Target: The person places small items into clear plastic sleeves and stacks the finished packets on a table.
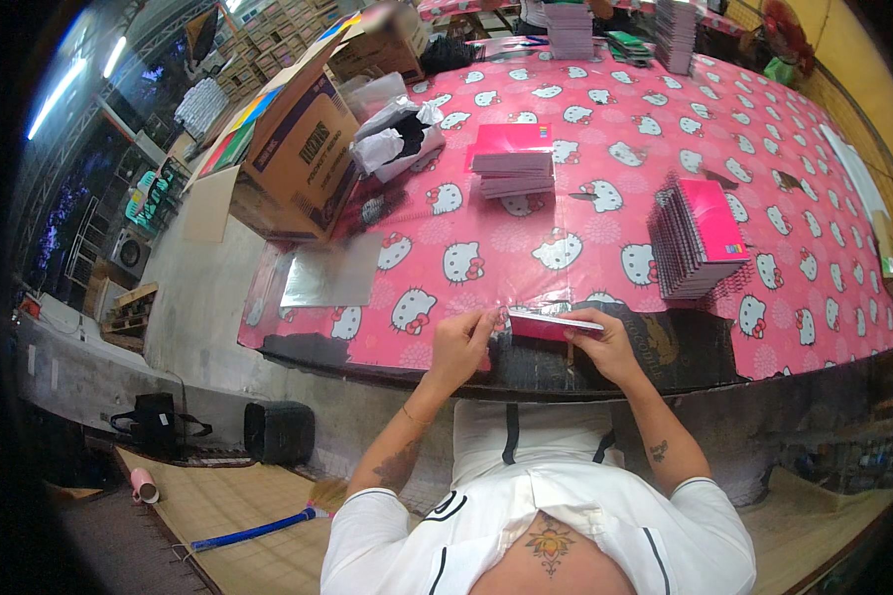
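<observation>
My right hand (608,347) grips a thin notebook (538,327) by its right end, just above the table's near edge. The notebook is tilted, with its pale page edge up and some pink cover showing below. At its left end, my left hand (460,349) is closed in a pinch. Whatever lies between those fingertips is too small to make out. Ahead of my right hand stands a tall stack of pink spiral notebooks (702,238), dark wire bindings along its left side. Farther off, a lower stack of pink-covered notebooks (513,174) sits mid-table.
A pink cat-print cloth (501,248) covers the table, with a dark worn strip (655,347) along the near edge. At left are a silvery sheet (332,273), an open cardboard box (303,164) and crumpled plastic wrapping (397,144). More notebook stacks (571,30) stand at the far end.
</observation>
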`<state>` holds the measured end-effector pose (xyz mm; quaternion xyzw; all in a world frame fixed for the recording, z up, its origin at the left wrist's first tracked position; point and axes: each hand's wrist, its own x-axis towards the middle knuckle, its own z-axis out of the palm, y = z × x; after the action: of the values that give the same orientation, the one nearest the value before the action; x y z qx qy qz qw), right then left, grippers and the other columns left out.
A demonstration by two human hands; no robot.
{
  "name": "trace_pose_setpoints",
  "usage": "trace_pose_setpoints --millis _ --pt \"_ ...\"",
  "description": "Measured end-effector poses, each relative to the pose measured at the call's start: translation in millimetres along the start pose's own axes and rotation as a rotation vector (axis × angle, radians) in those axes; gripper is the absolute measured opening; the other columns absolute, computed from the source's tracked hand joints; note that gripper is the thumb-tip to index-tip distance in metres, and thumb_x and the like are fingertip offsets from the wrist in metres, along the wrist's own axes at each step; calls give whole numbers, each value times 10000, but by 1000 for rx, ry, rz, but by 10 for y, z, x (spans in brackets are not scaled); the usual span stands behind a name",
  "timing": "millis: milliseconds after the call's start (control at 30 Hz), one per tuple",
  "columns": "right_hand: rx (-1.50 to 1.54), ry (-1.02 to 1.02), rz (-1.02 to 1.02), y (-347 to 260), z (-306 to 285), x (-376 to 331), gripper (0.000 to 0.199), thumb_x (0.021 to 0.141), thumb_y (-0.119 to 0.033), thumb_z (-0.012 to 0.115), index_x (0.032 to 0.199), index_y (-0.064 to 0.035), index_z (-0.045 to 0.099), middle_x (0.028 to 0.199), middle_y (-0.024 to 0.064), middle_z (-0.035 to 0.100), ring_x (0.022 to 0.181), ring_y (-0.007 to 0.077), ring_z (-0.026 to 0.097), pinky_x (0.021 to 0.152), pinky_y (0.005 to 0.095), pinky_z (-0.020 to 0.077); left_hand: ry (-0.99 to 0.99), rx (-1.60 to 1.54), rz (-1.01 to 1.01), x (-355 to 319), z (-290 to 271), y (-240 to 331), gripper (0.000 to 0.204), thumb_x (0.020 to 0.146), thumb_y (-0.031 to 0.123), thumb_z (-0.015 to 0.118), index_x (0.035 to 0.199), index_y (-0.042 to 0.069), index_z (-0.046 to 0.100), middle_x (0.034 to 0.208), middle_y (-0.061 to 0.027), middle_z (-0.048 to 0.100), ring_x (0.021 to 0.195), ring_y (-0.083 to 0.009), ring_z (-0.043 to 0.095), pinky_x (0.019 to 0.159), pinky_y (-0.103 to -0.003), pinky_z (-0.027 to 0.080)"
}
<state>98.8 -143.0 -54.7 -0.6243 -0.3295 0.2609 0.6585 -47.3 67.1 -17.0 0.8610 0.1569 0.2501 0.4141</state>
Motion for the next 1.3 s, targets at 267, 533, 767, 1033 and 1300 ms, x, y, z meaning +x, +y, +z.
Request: trace_pose_setpoints --millis 267,533,767,1033,1300 --pt "64 -41 95 -8 -30 -9 187 905 -38 678 1092 -26 682 924 2 672 868 73 590 781 239 482 -145 83 368 239 -125 -2 177 927 175 658 1031 36 689 742 -60 626 642 -149 555 571 -292 439" --pt "5 -5 8 24 -13 5 179 918 -40 661 1095 -23 679 916 3 666 841 69 588 754 236 484 -306 40 282 360 -141 -2 209 916 201 663 1062 53 683 780 -103 625 673 -214 601 597 -337 472" --pt "59 -14 -8 69 -5 15 179 923 -35 651 1100 -17 666 882 22 650 730 78 584 637 246 499 -563 -193 -27 458 -198 -87 192 942 157 646 1071 16 666 869 -63 667 709 -90 599 613 -253 478" --pt "28 -11 -57 47 18 3 182 920 -20 648 1101 -12 663 906 25 651 720 82 587 622 247 501 -557 -99 27 443 -178 39 313 858 142 733 1137 42 635 839 -76 594 720 -188 620 636 -312 492" --pt "43 4 23 -62 62 -20 208 908 -28 665 1115 -34 682 899 12 662 756 58 572 661 226 475 -391 287 373 372 -194 116 311 883 277 694 1117 82 636 893 -103 592 810 -284 615 712 -400 484"
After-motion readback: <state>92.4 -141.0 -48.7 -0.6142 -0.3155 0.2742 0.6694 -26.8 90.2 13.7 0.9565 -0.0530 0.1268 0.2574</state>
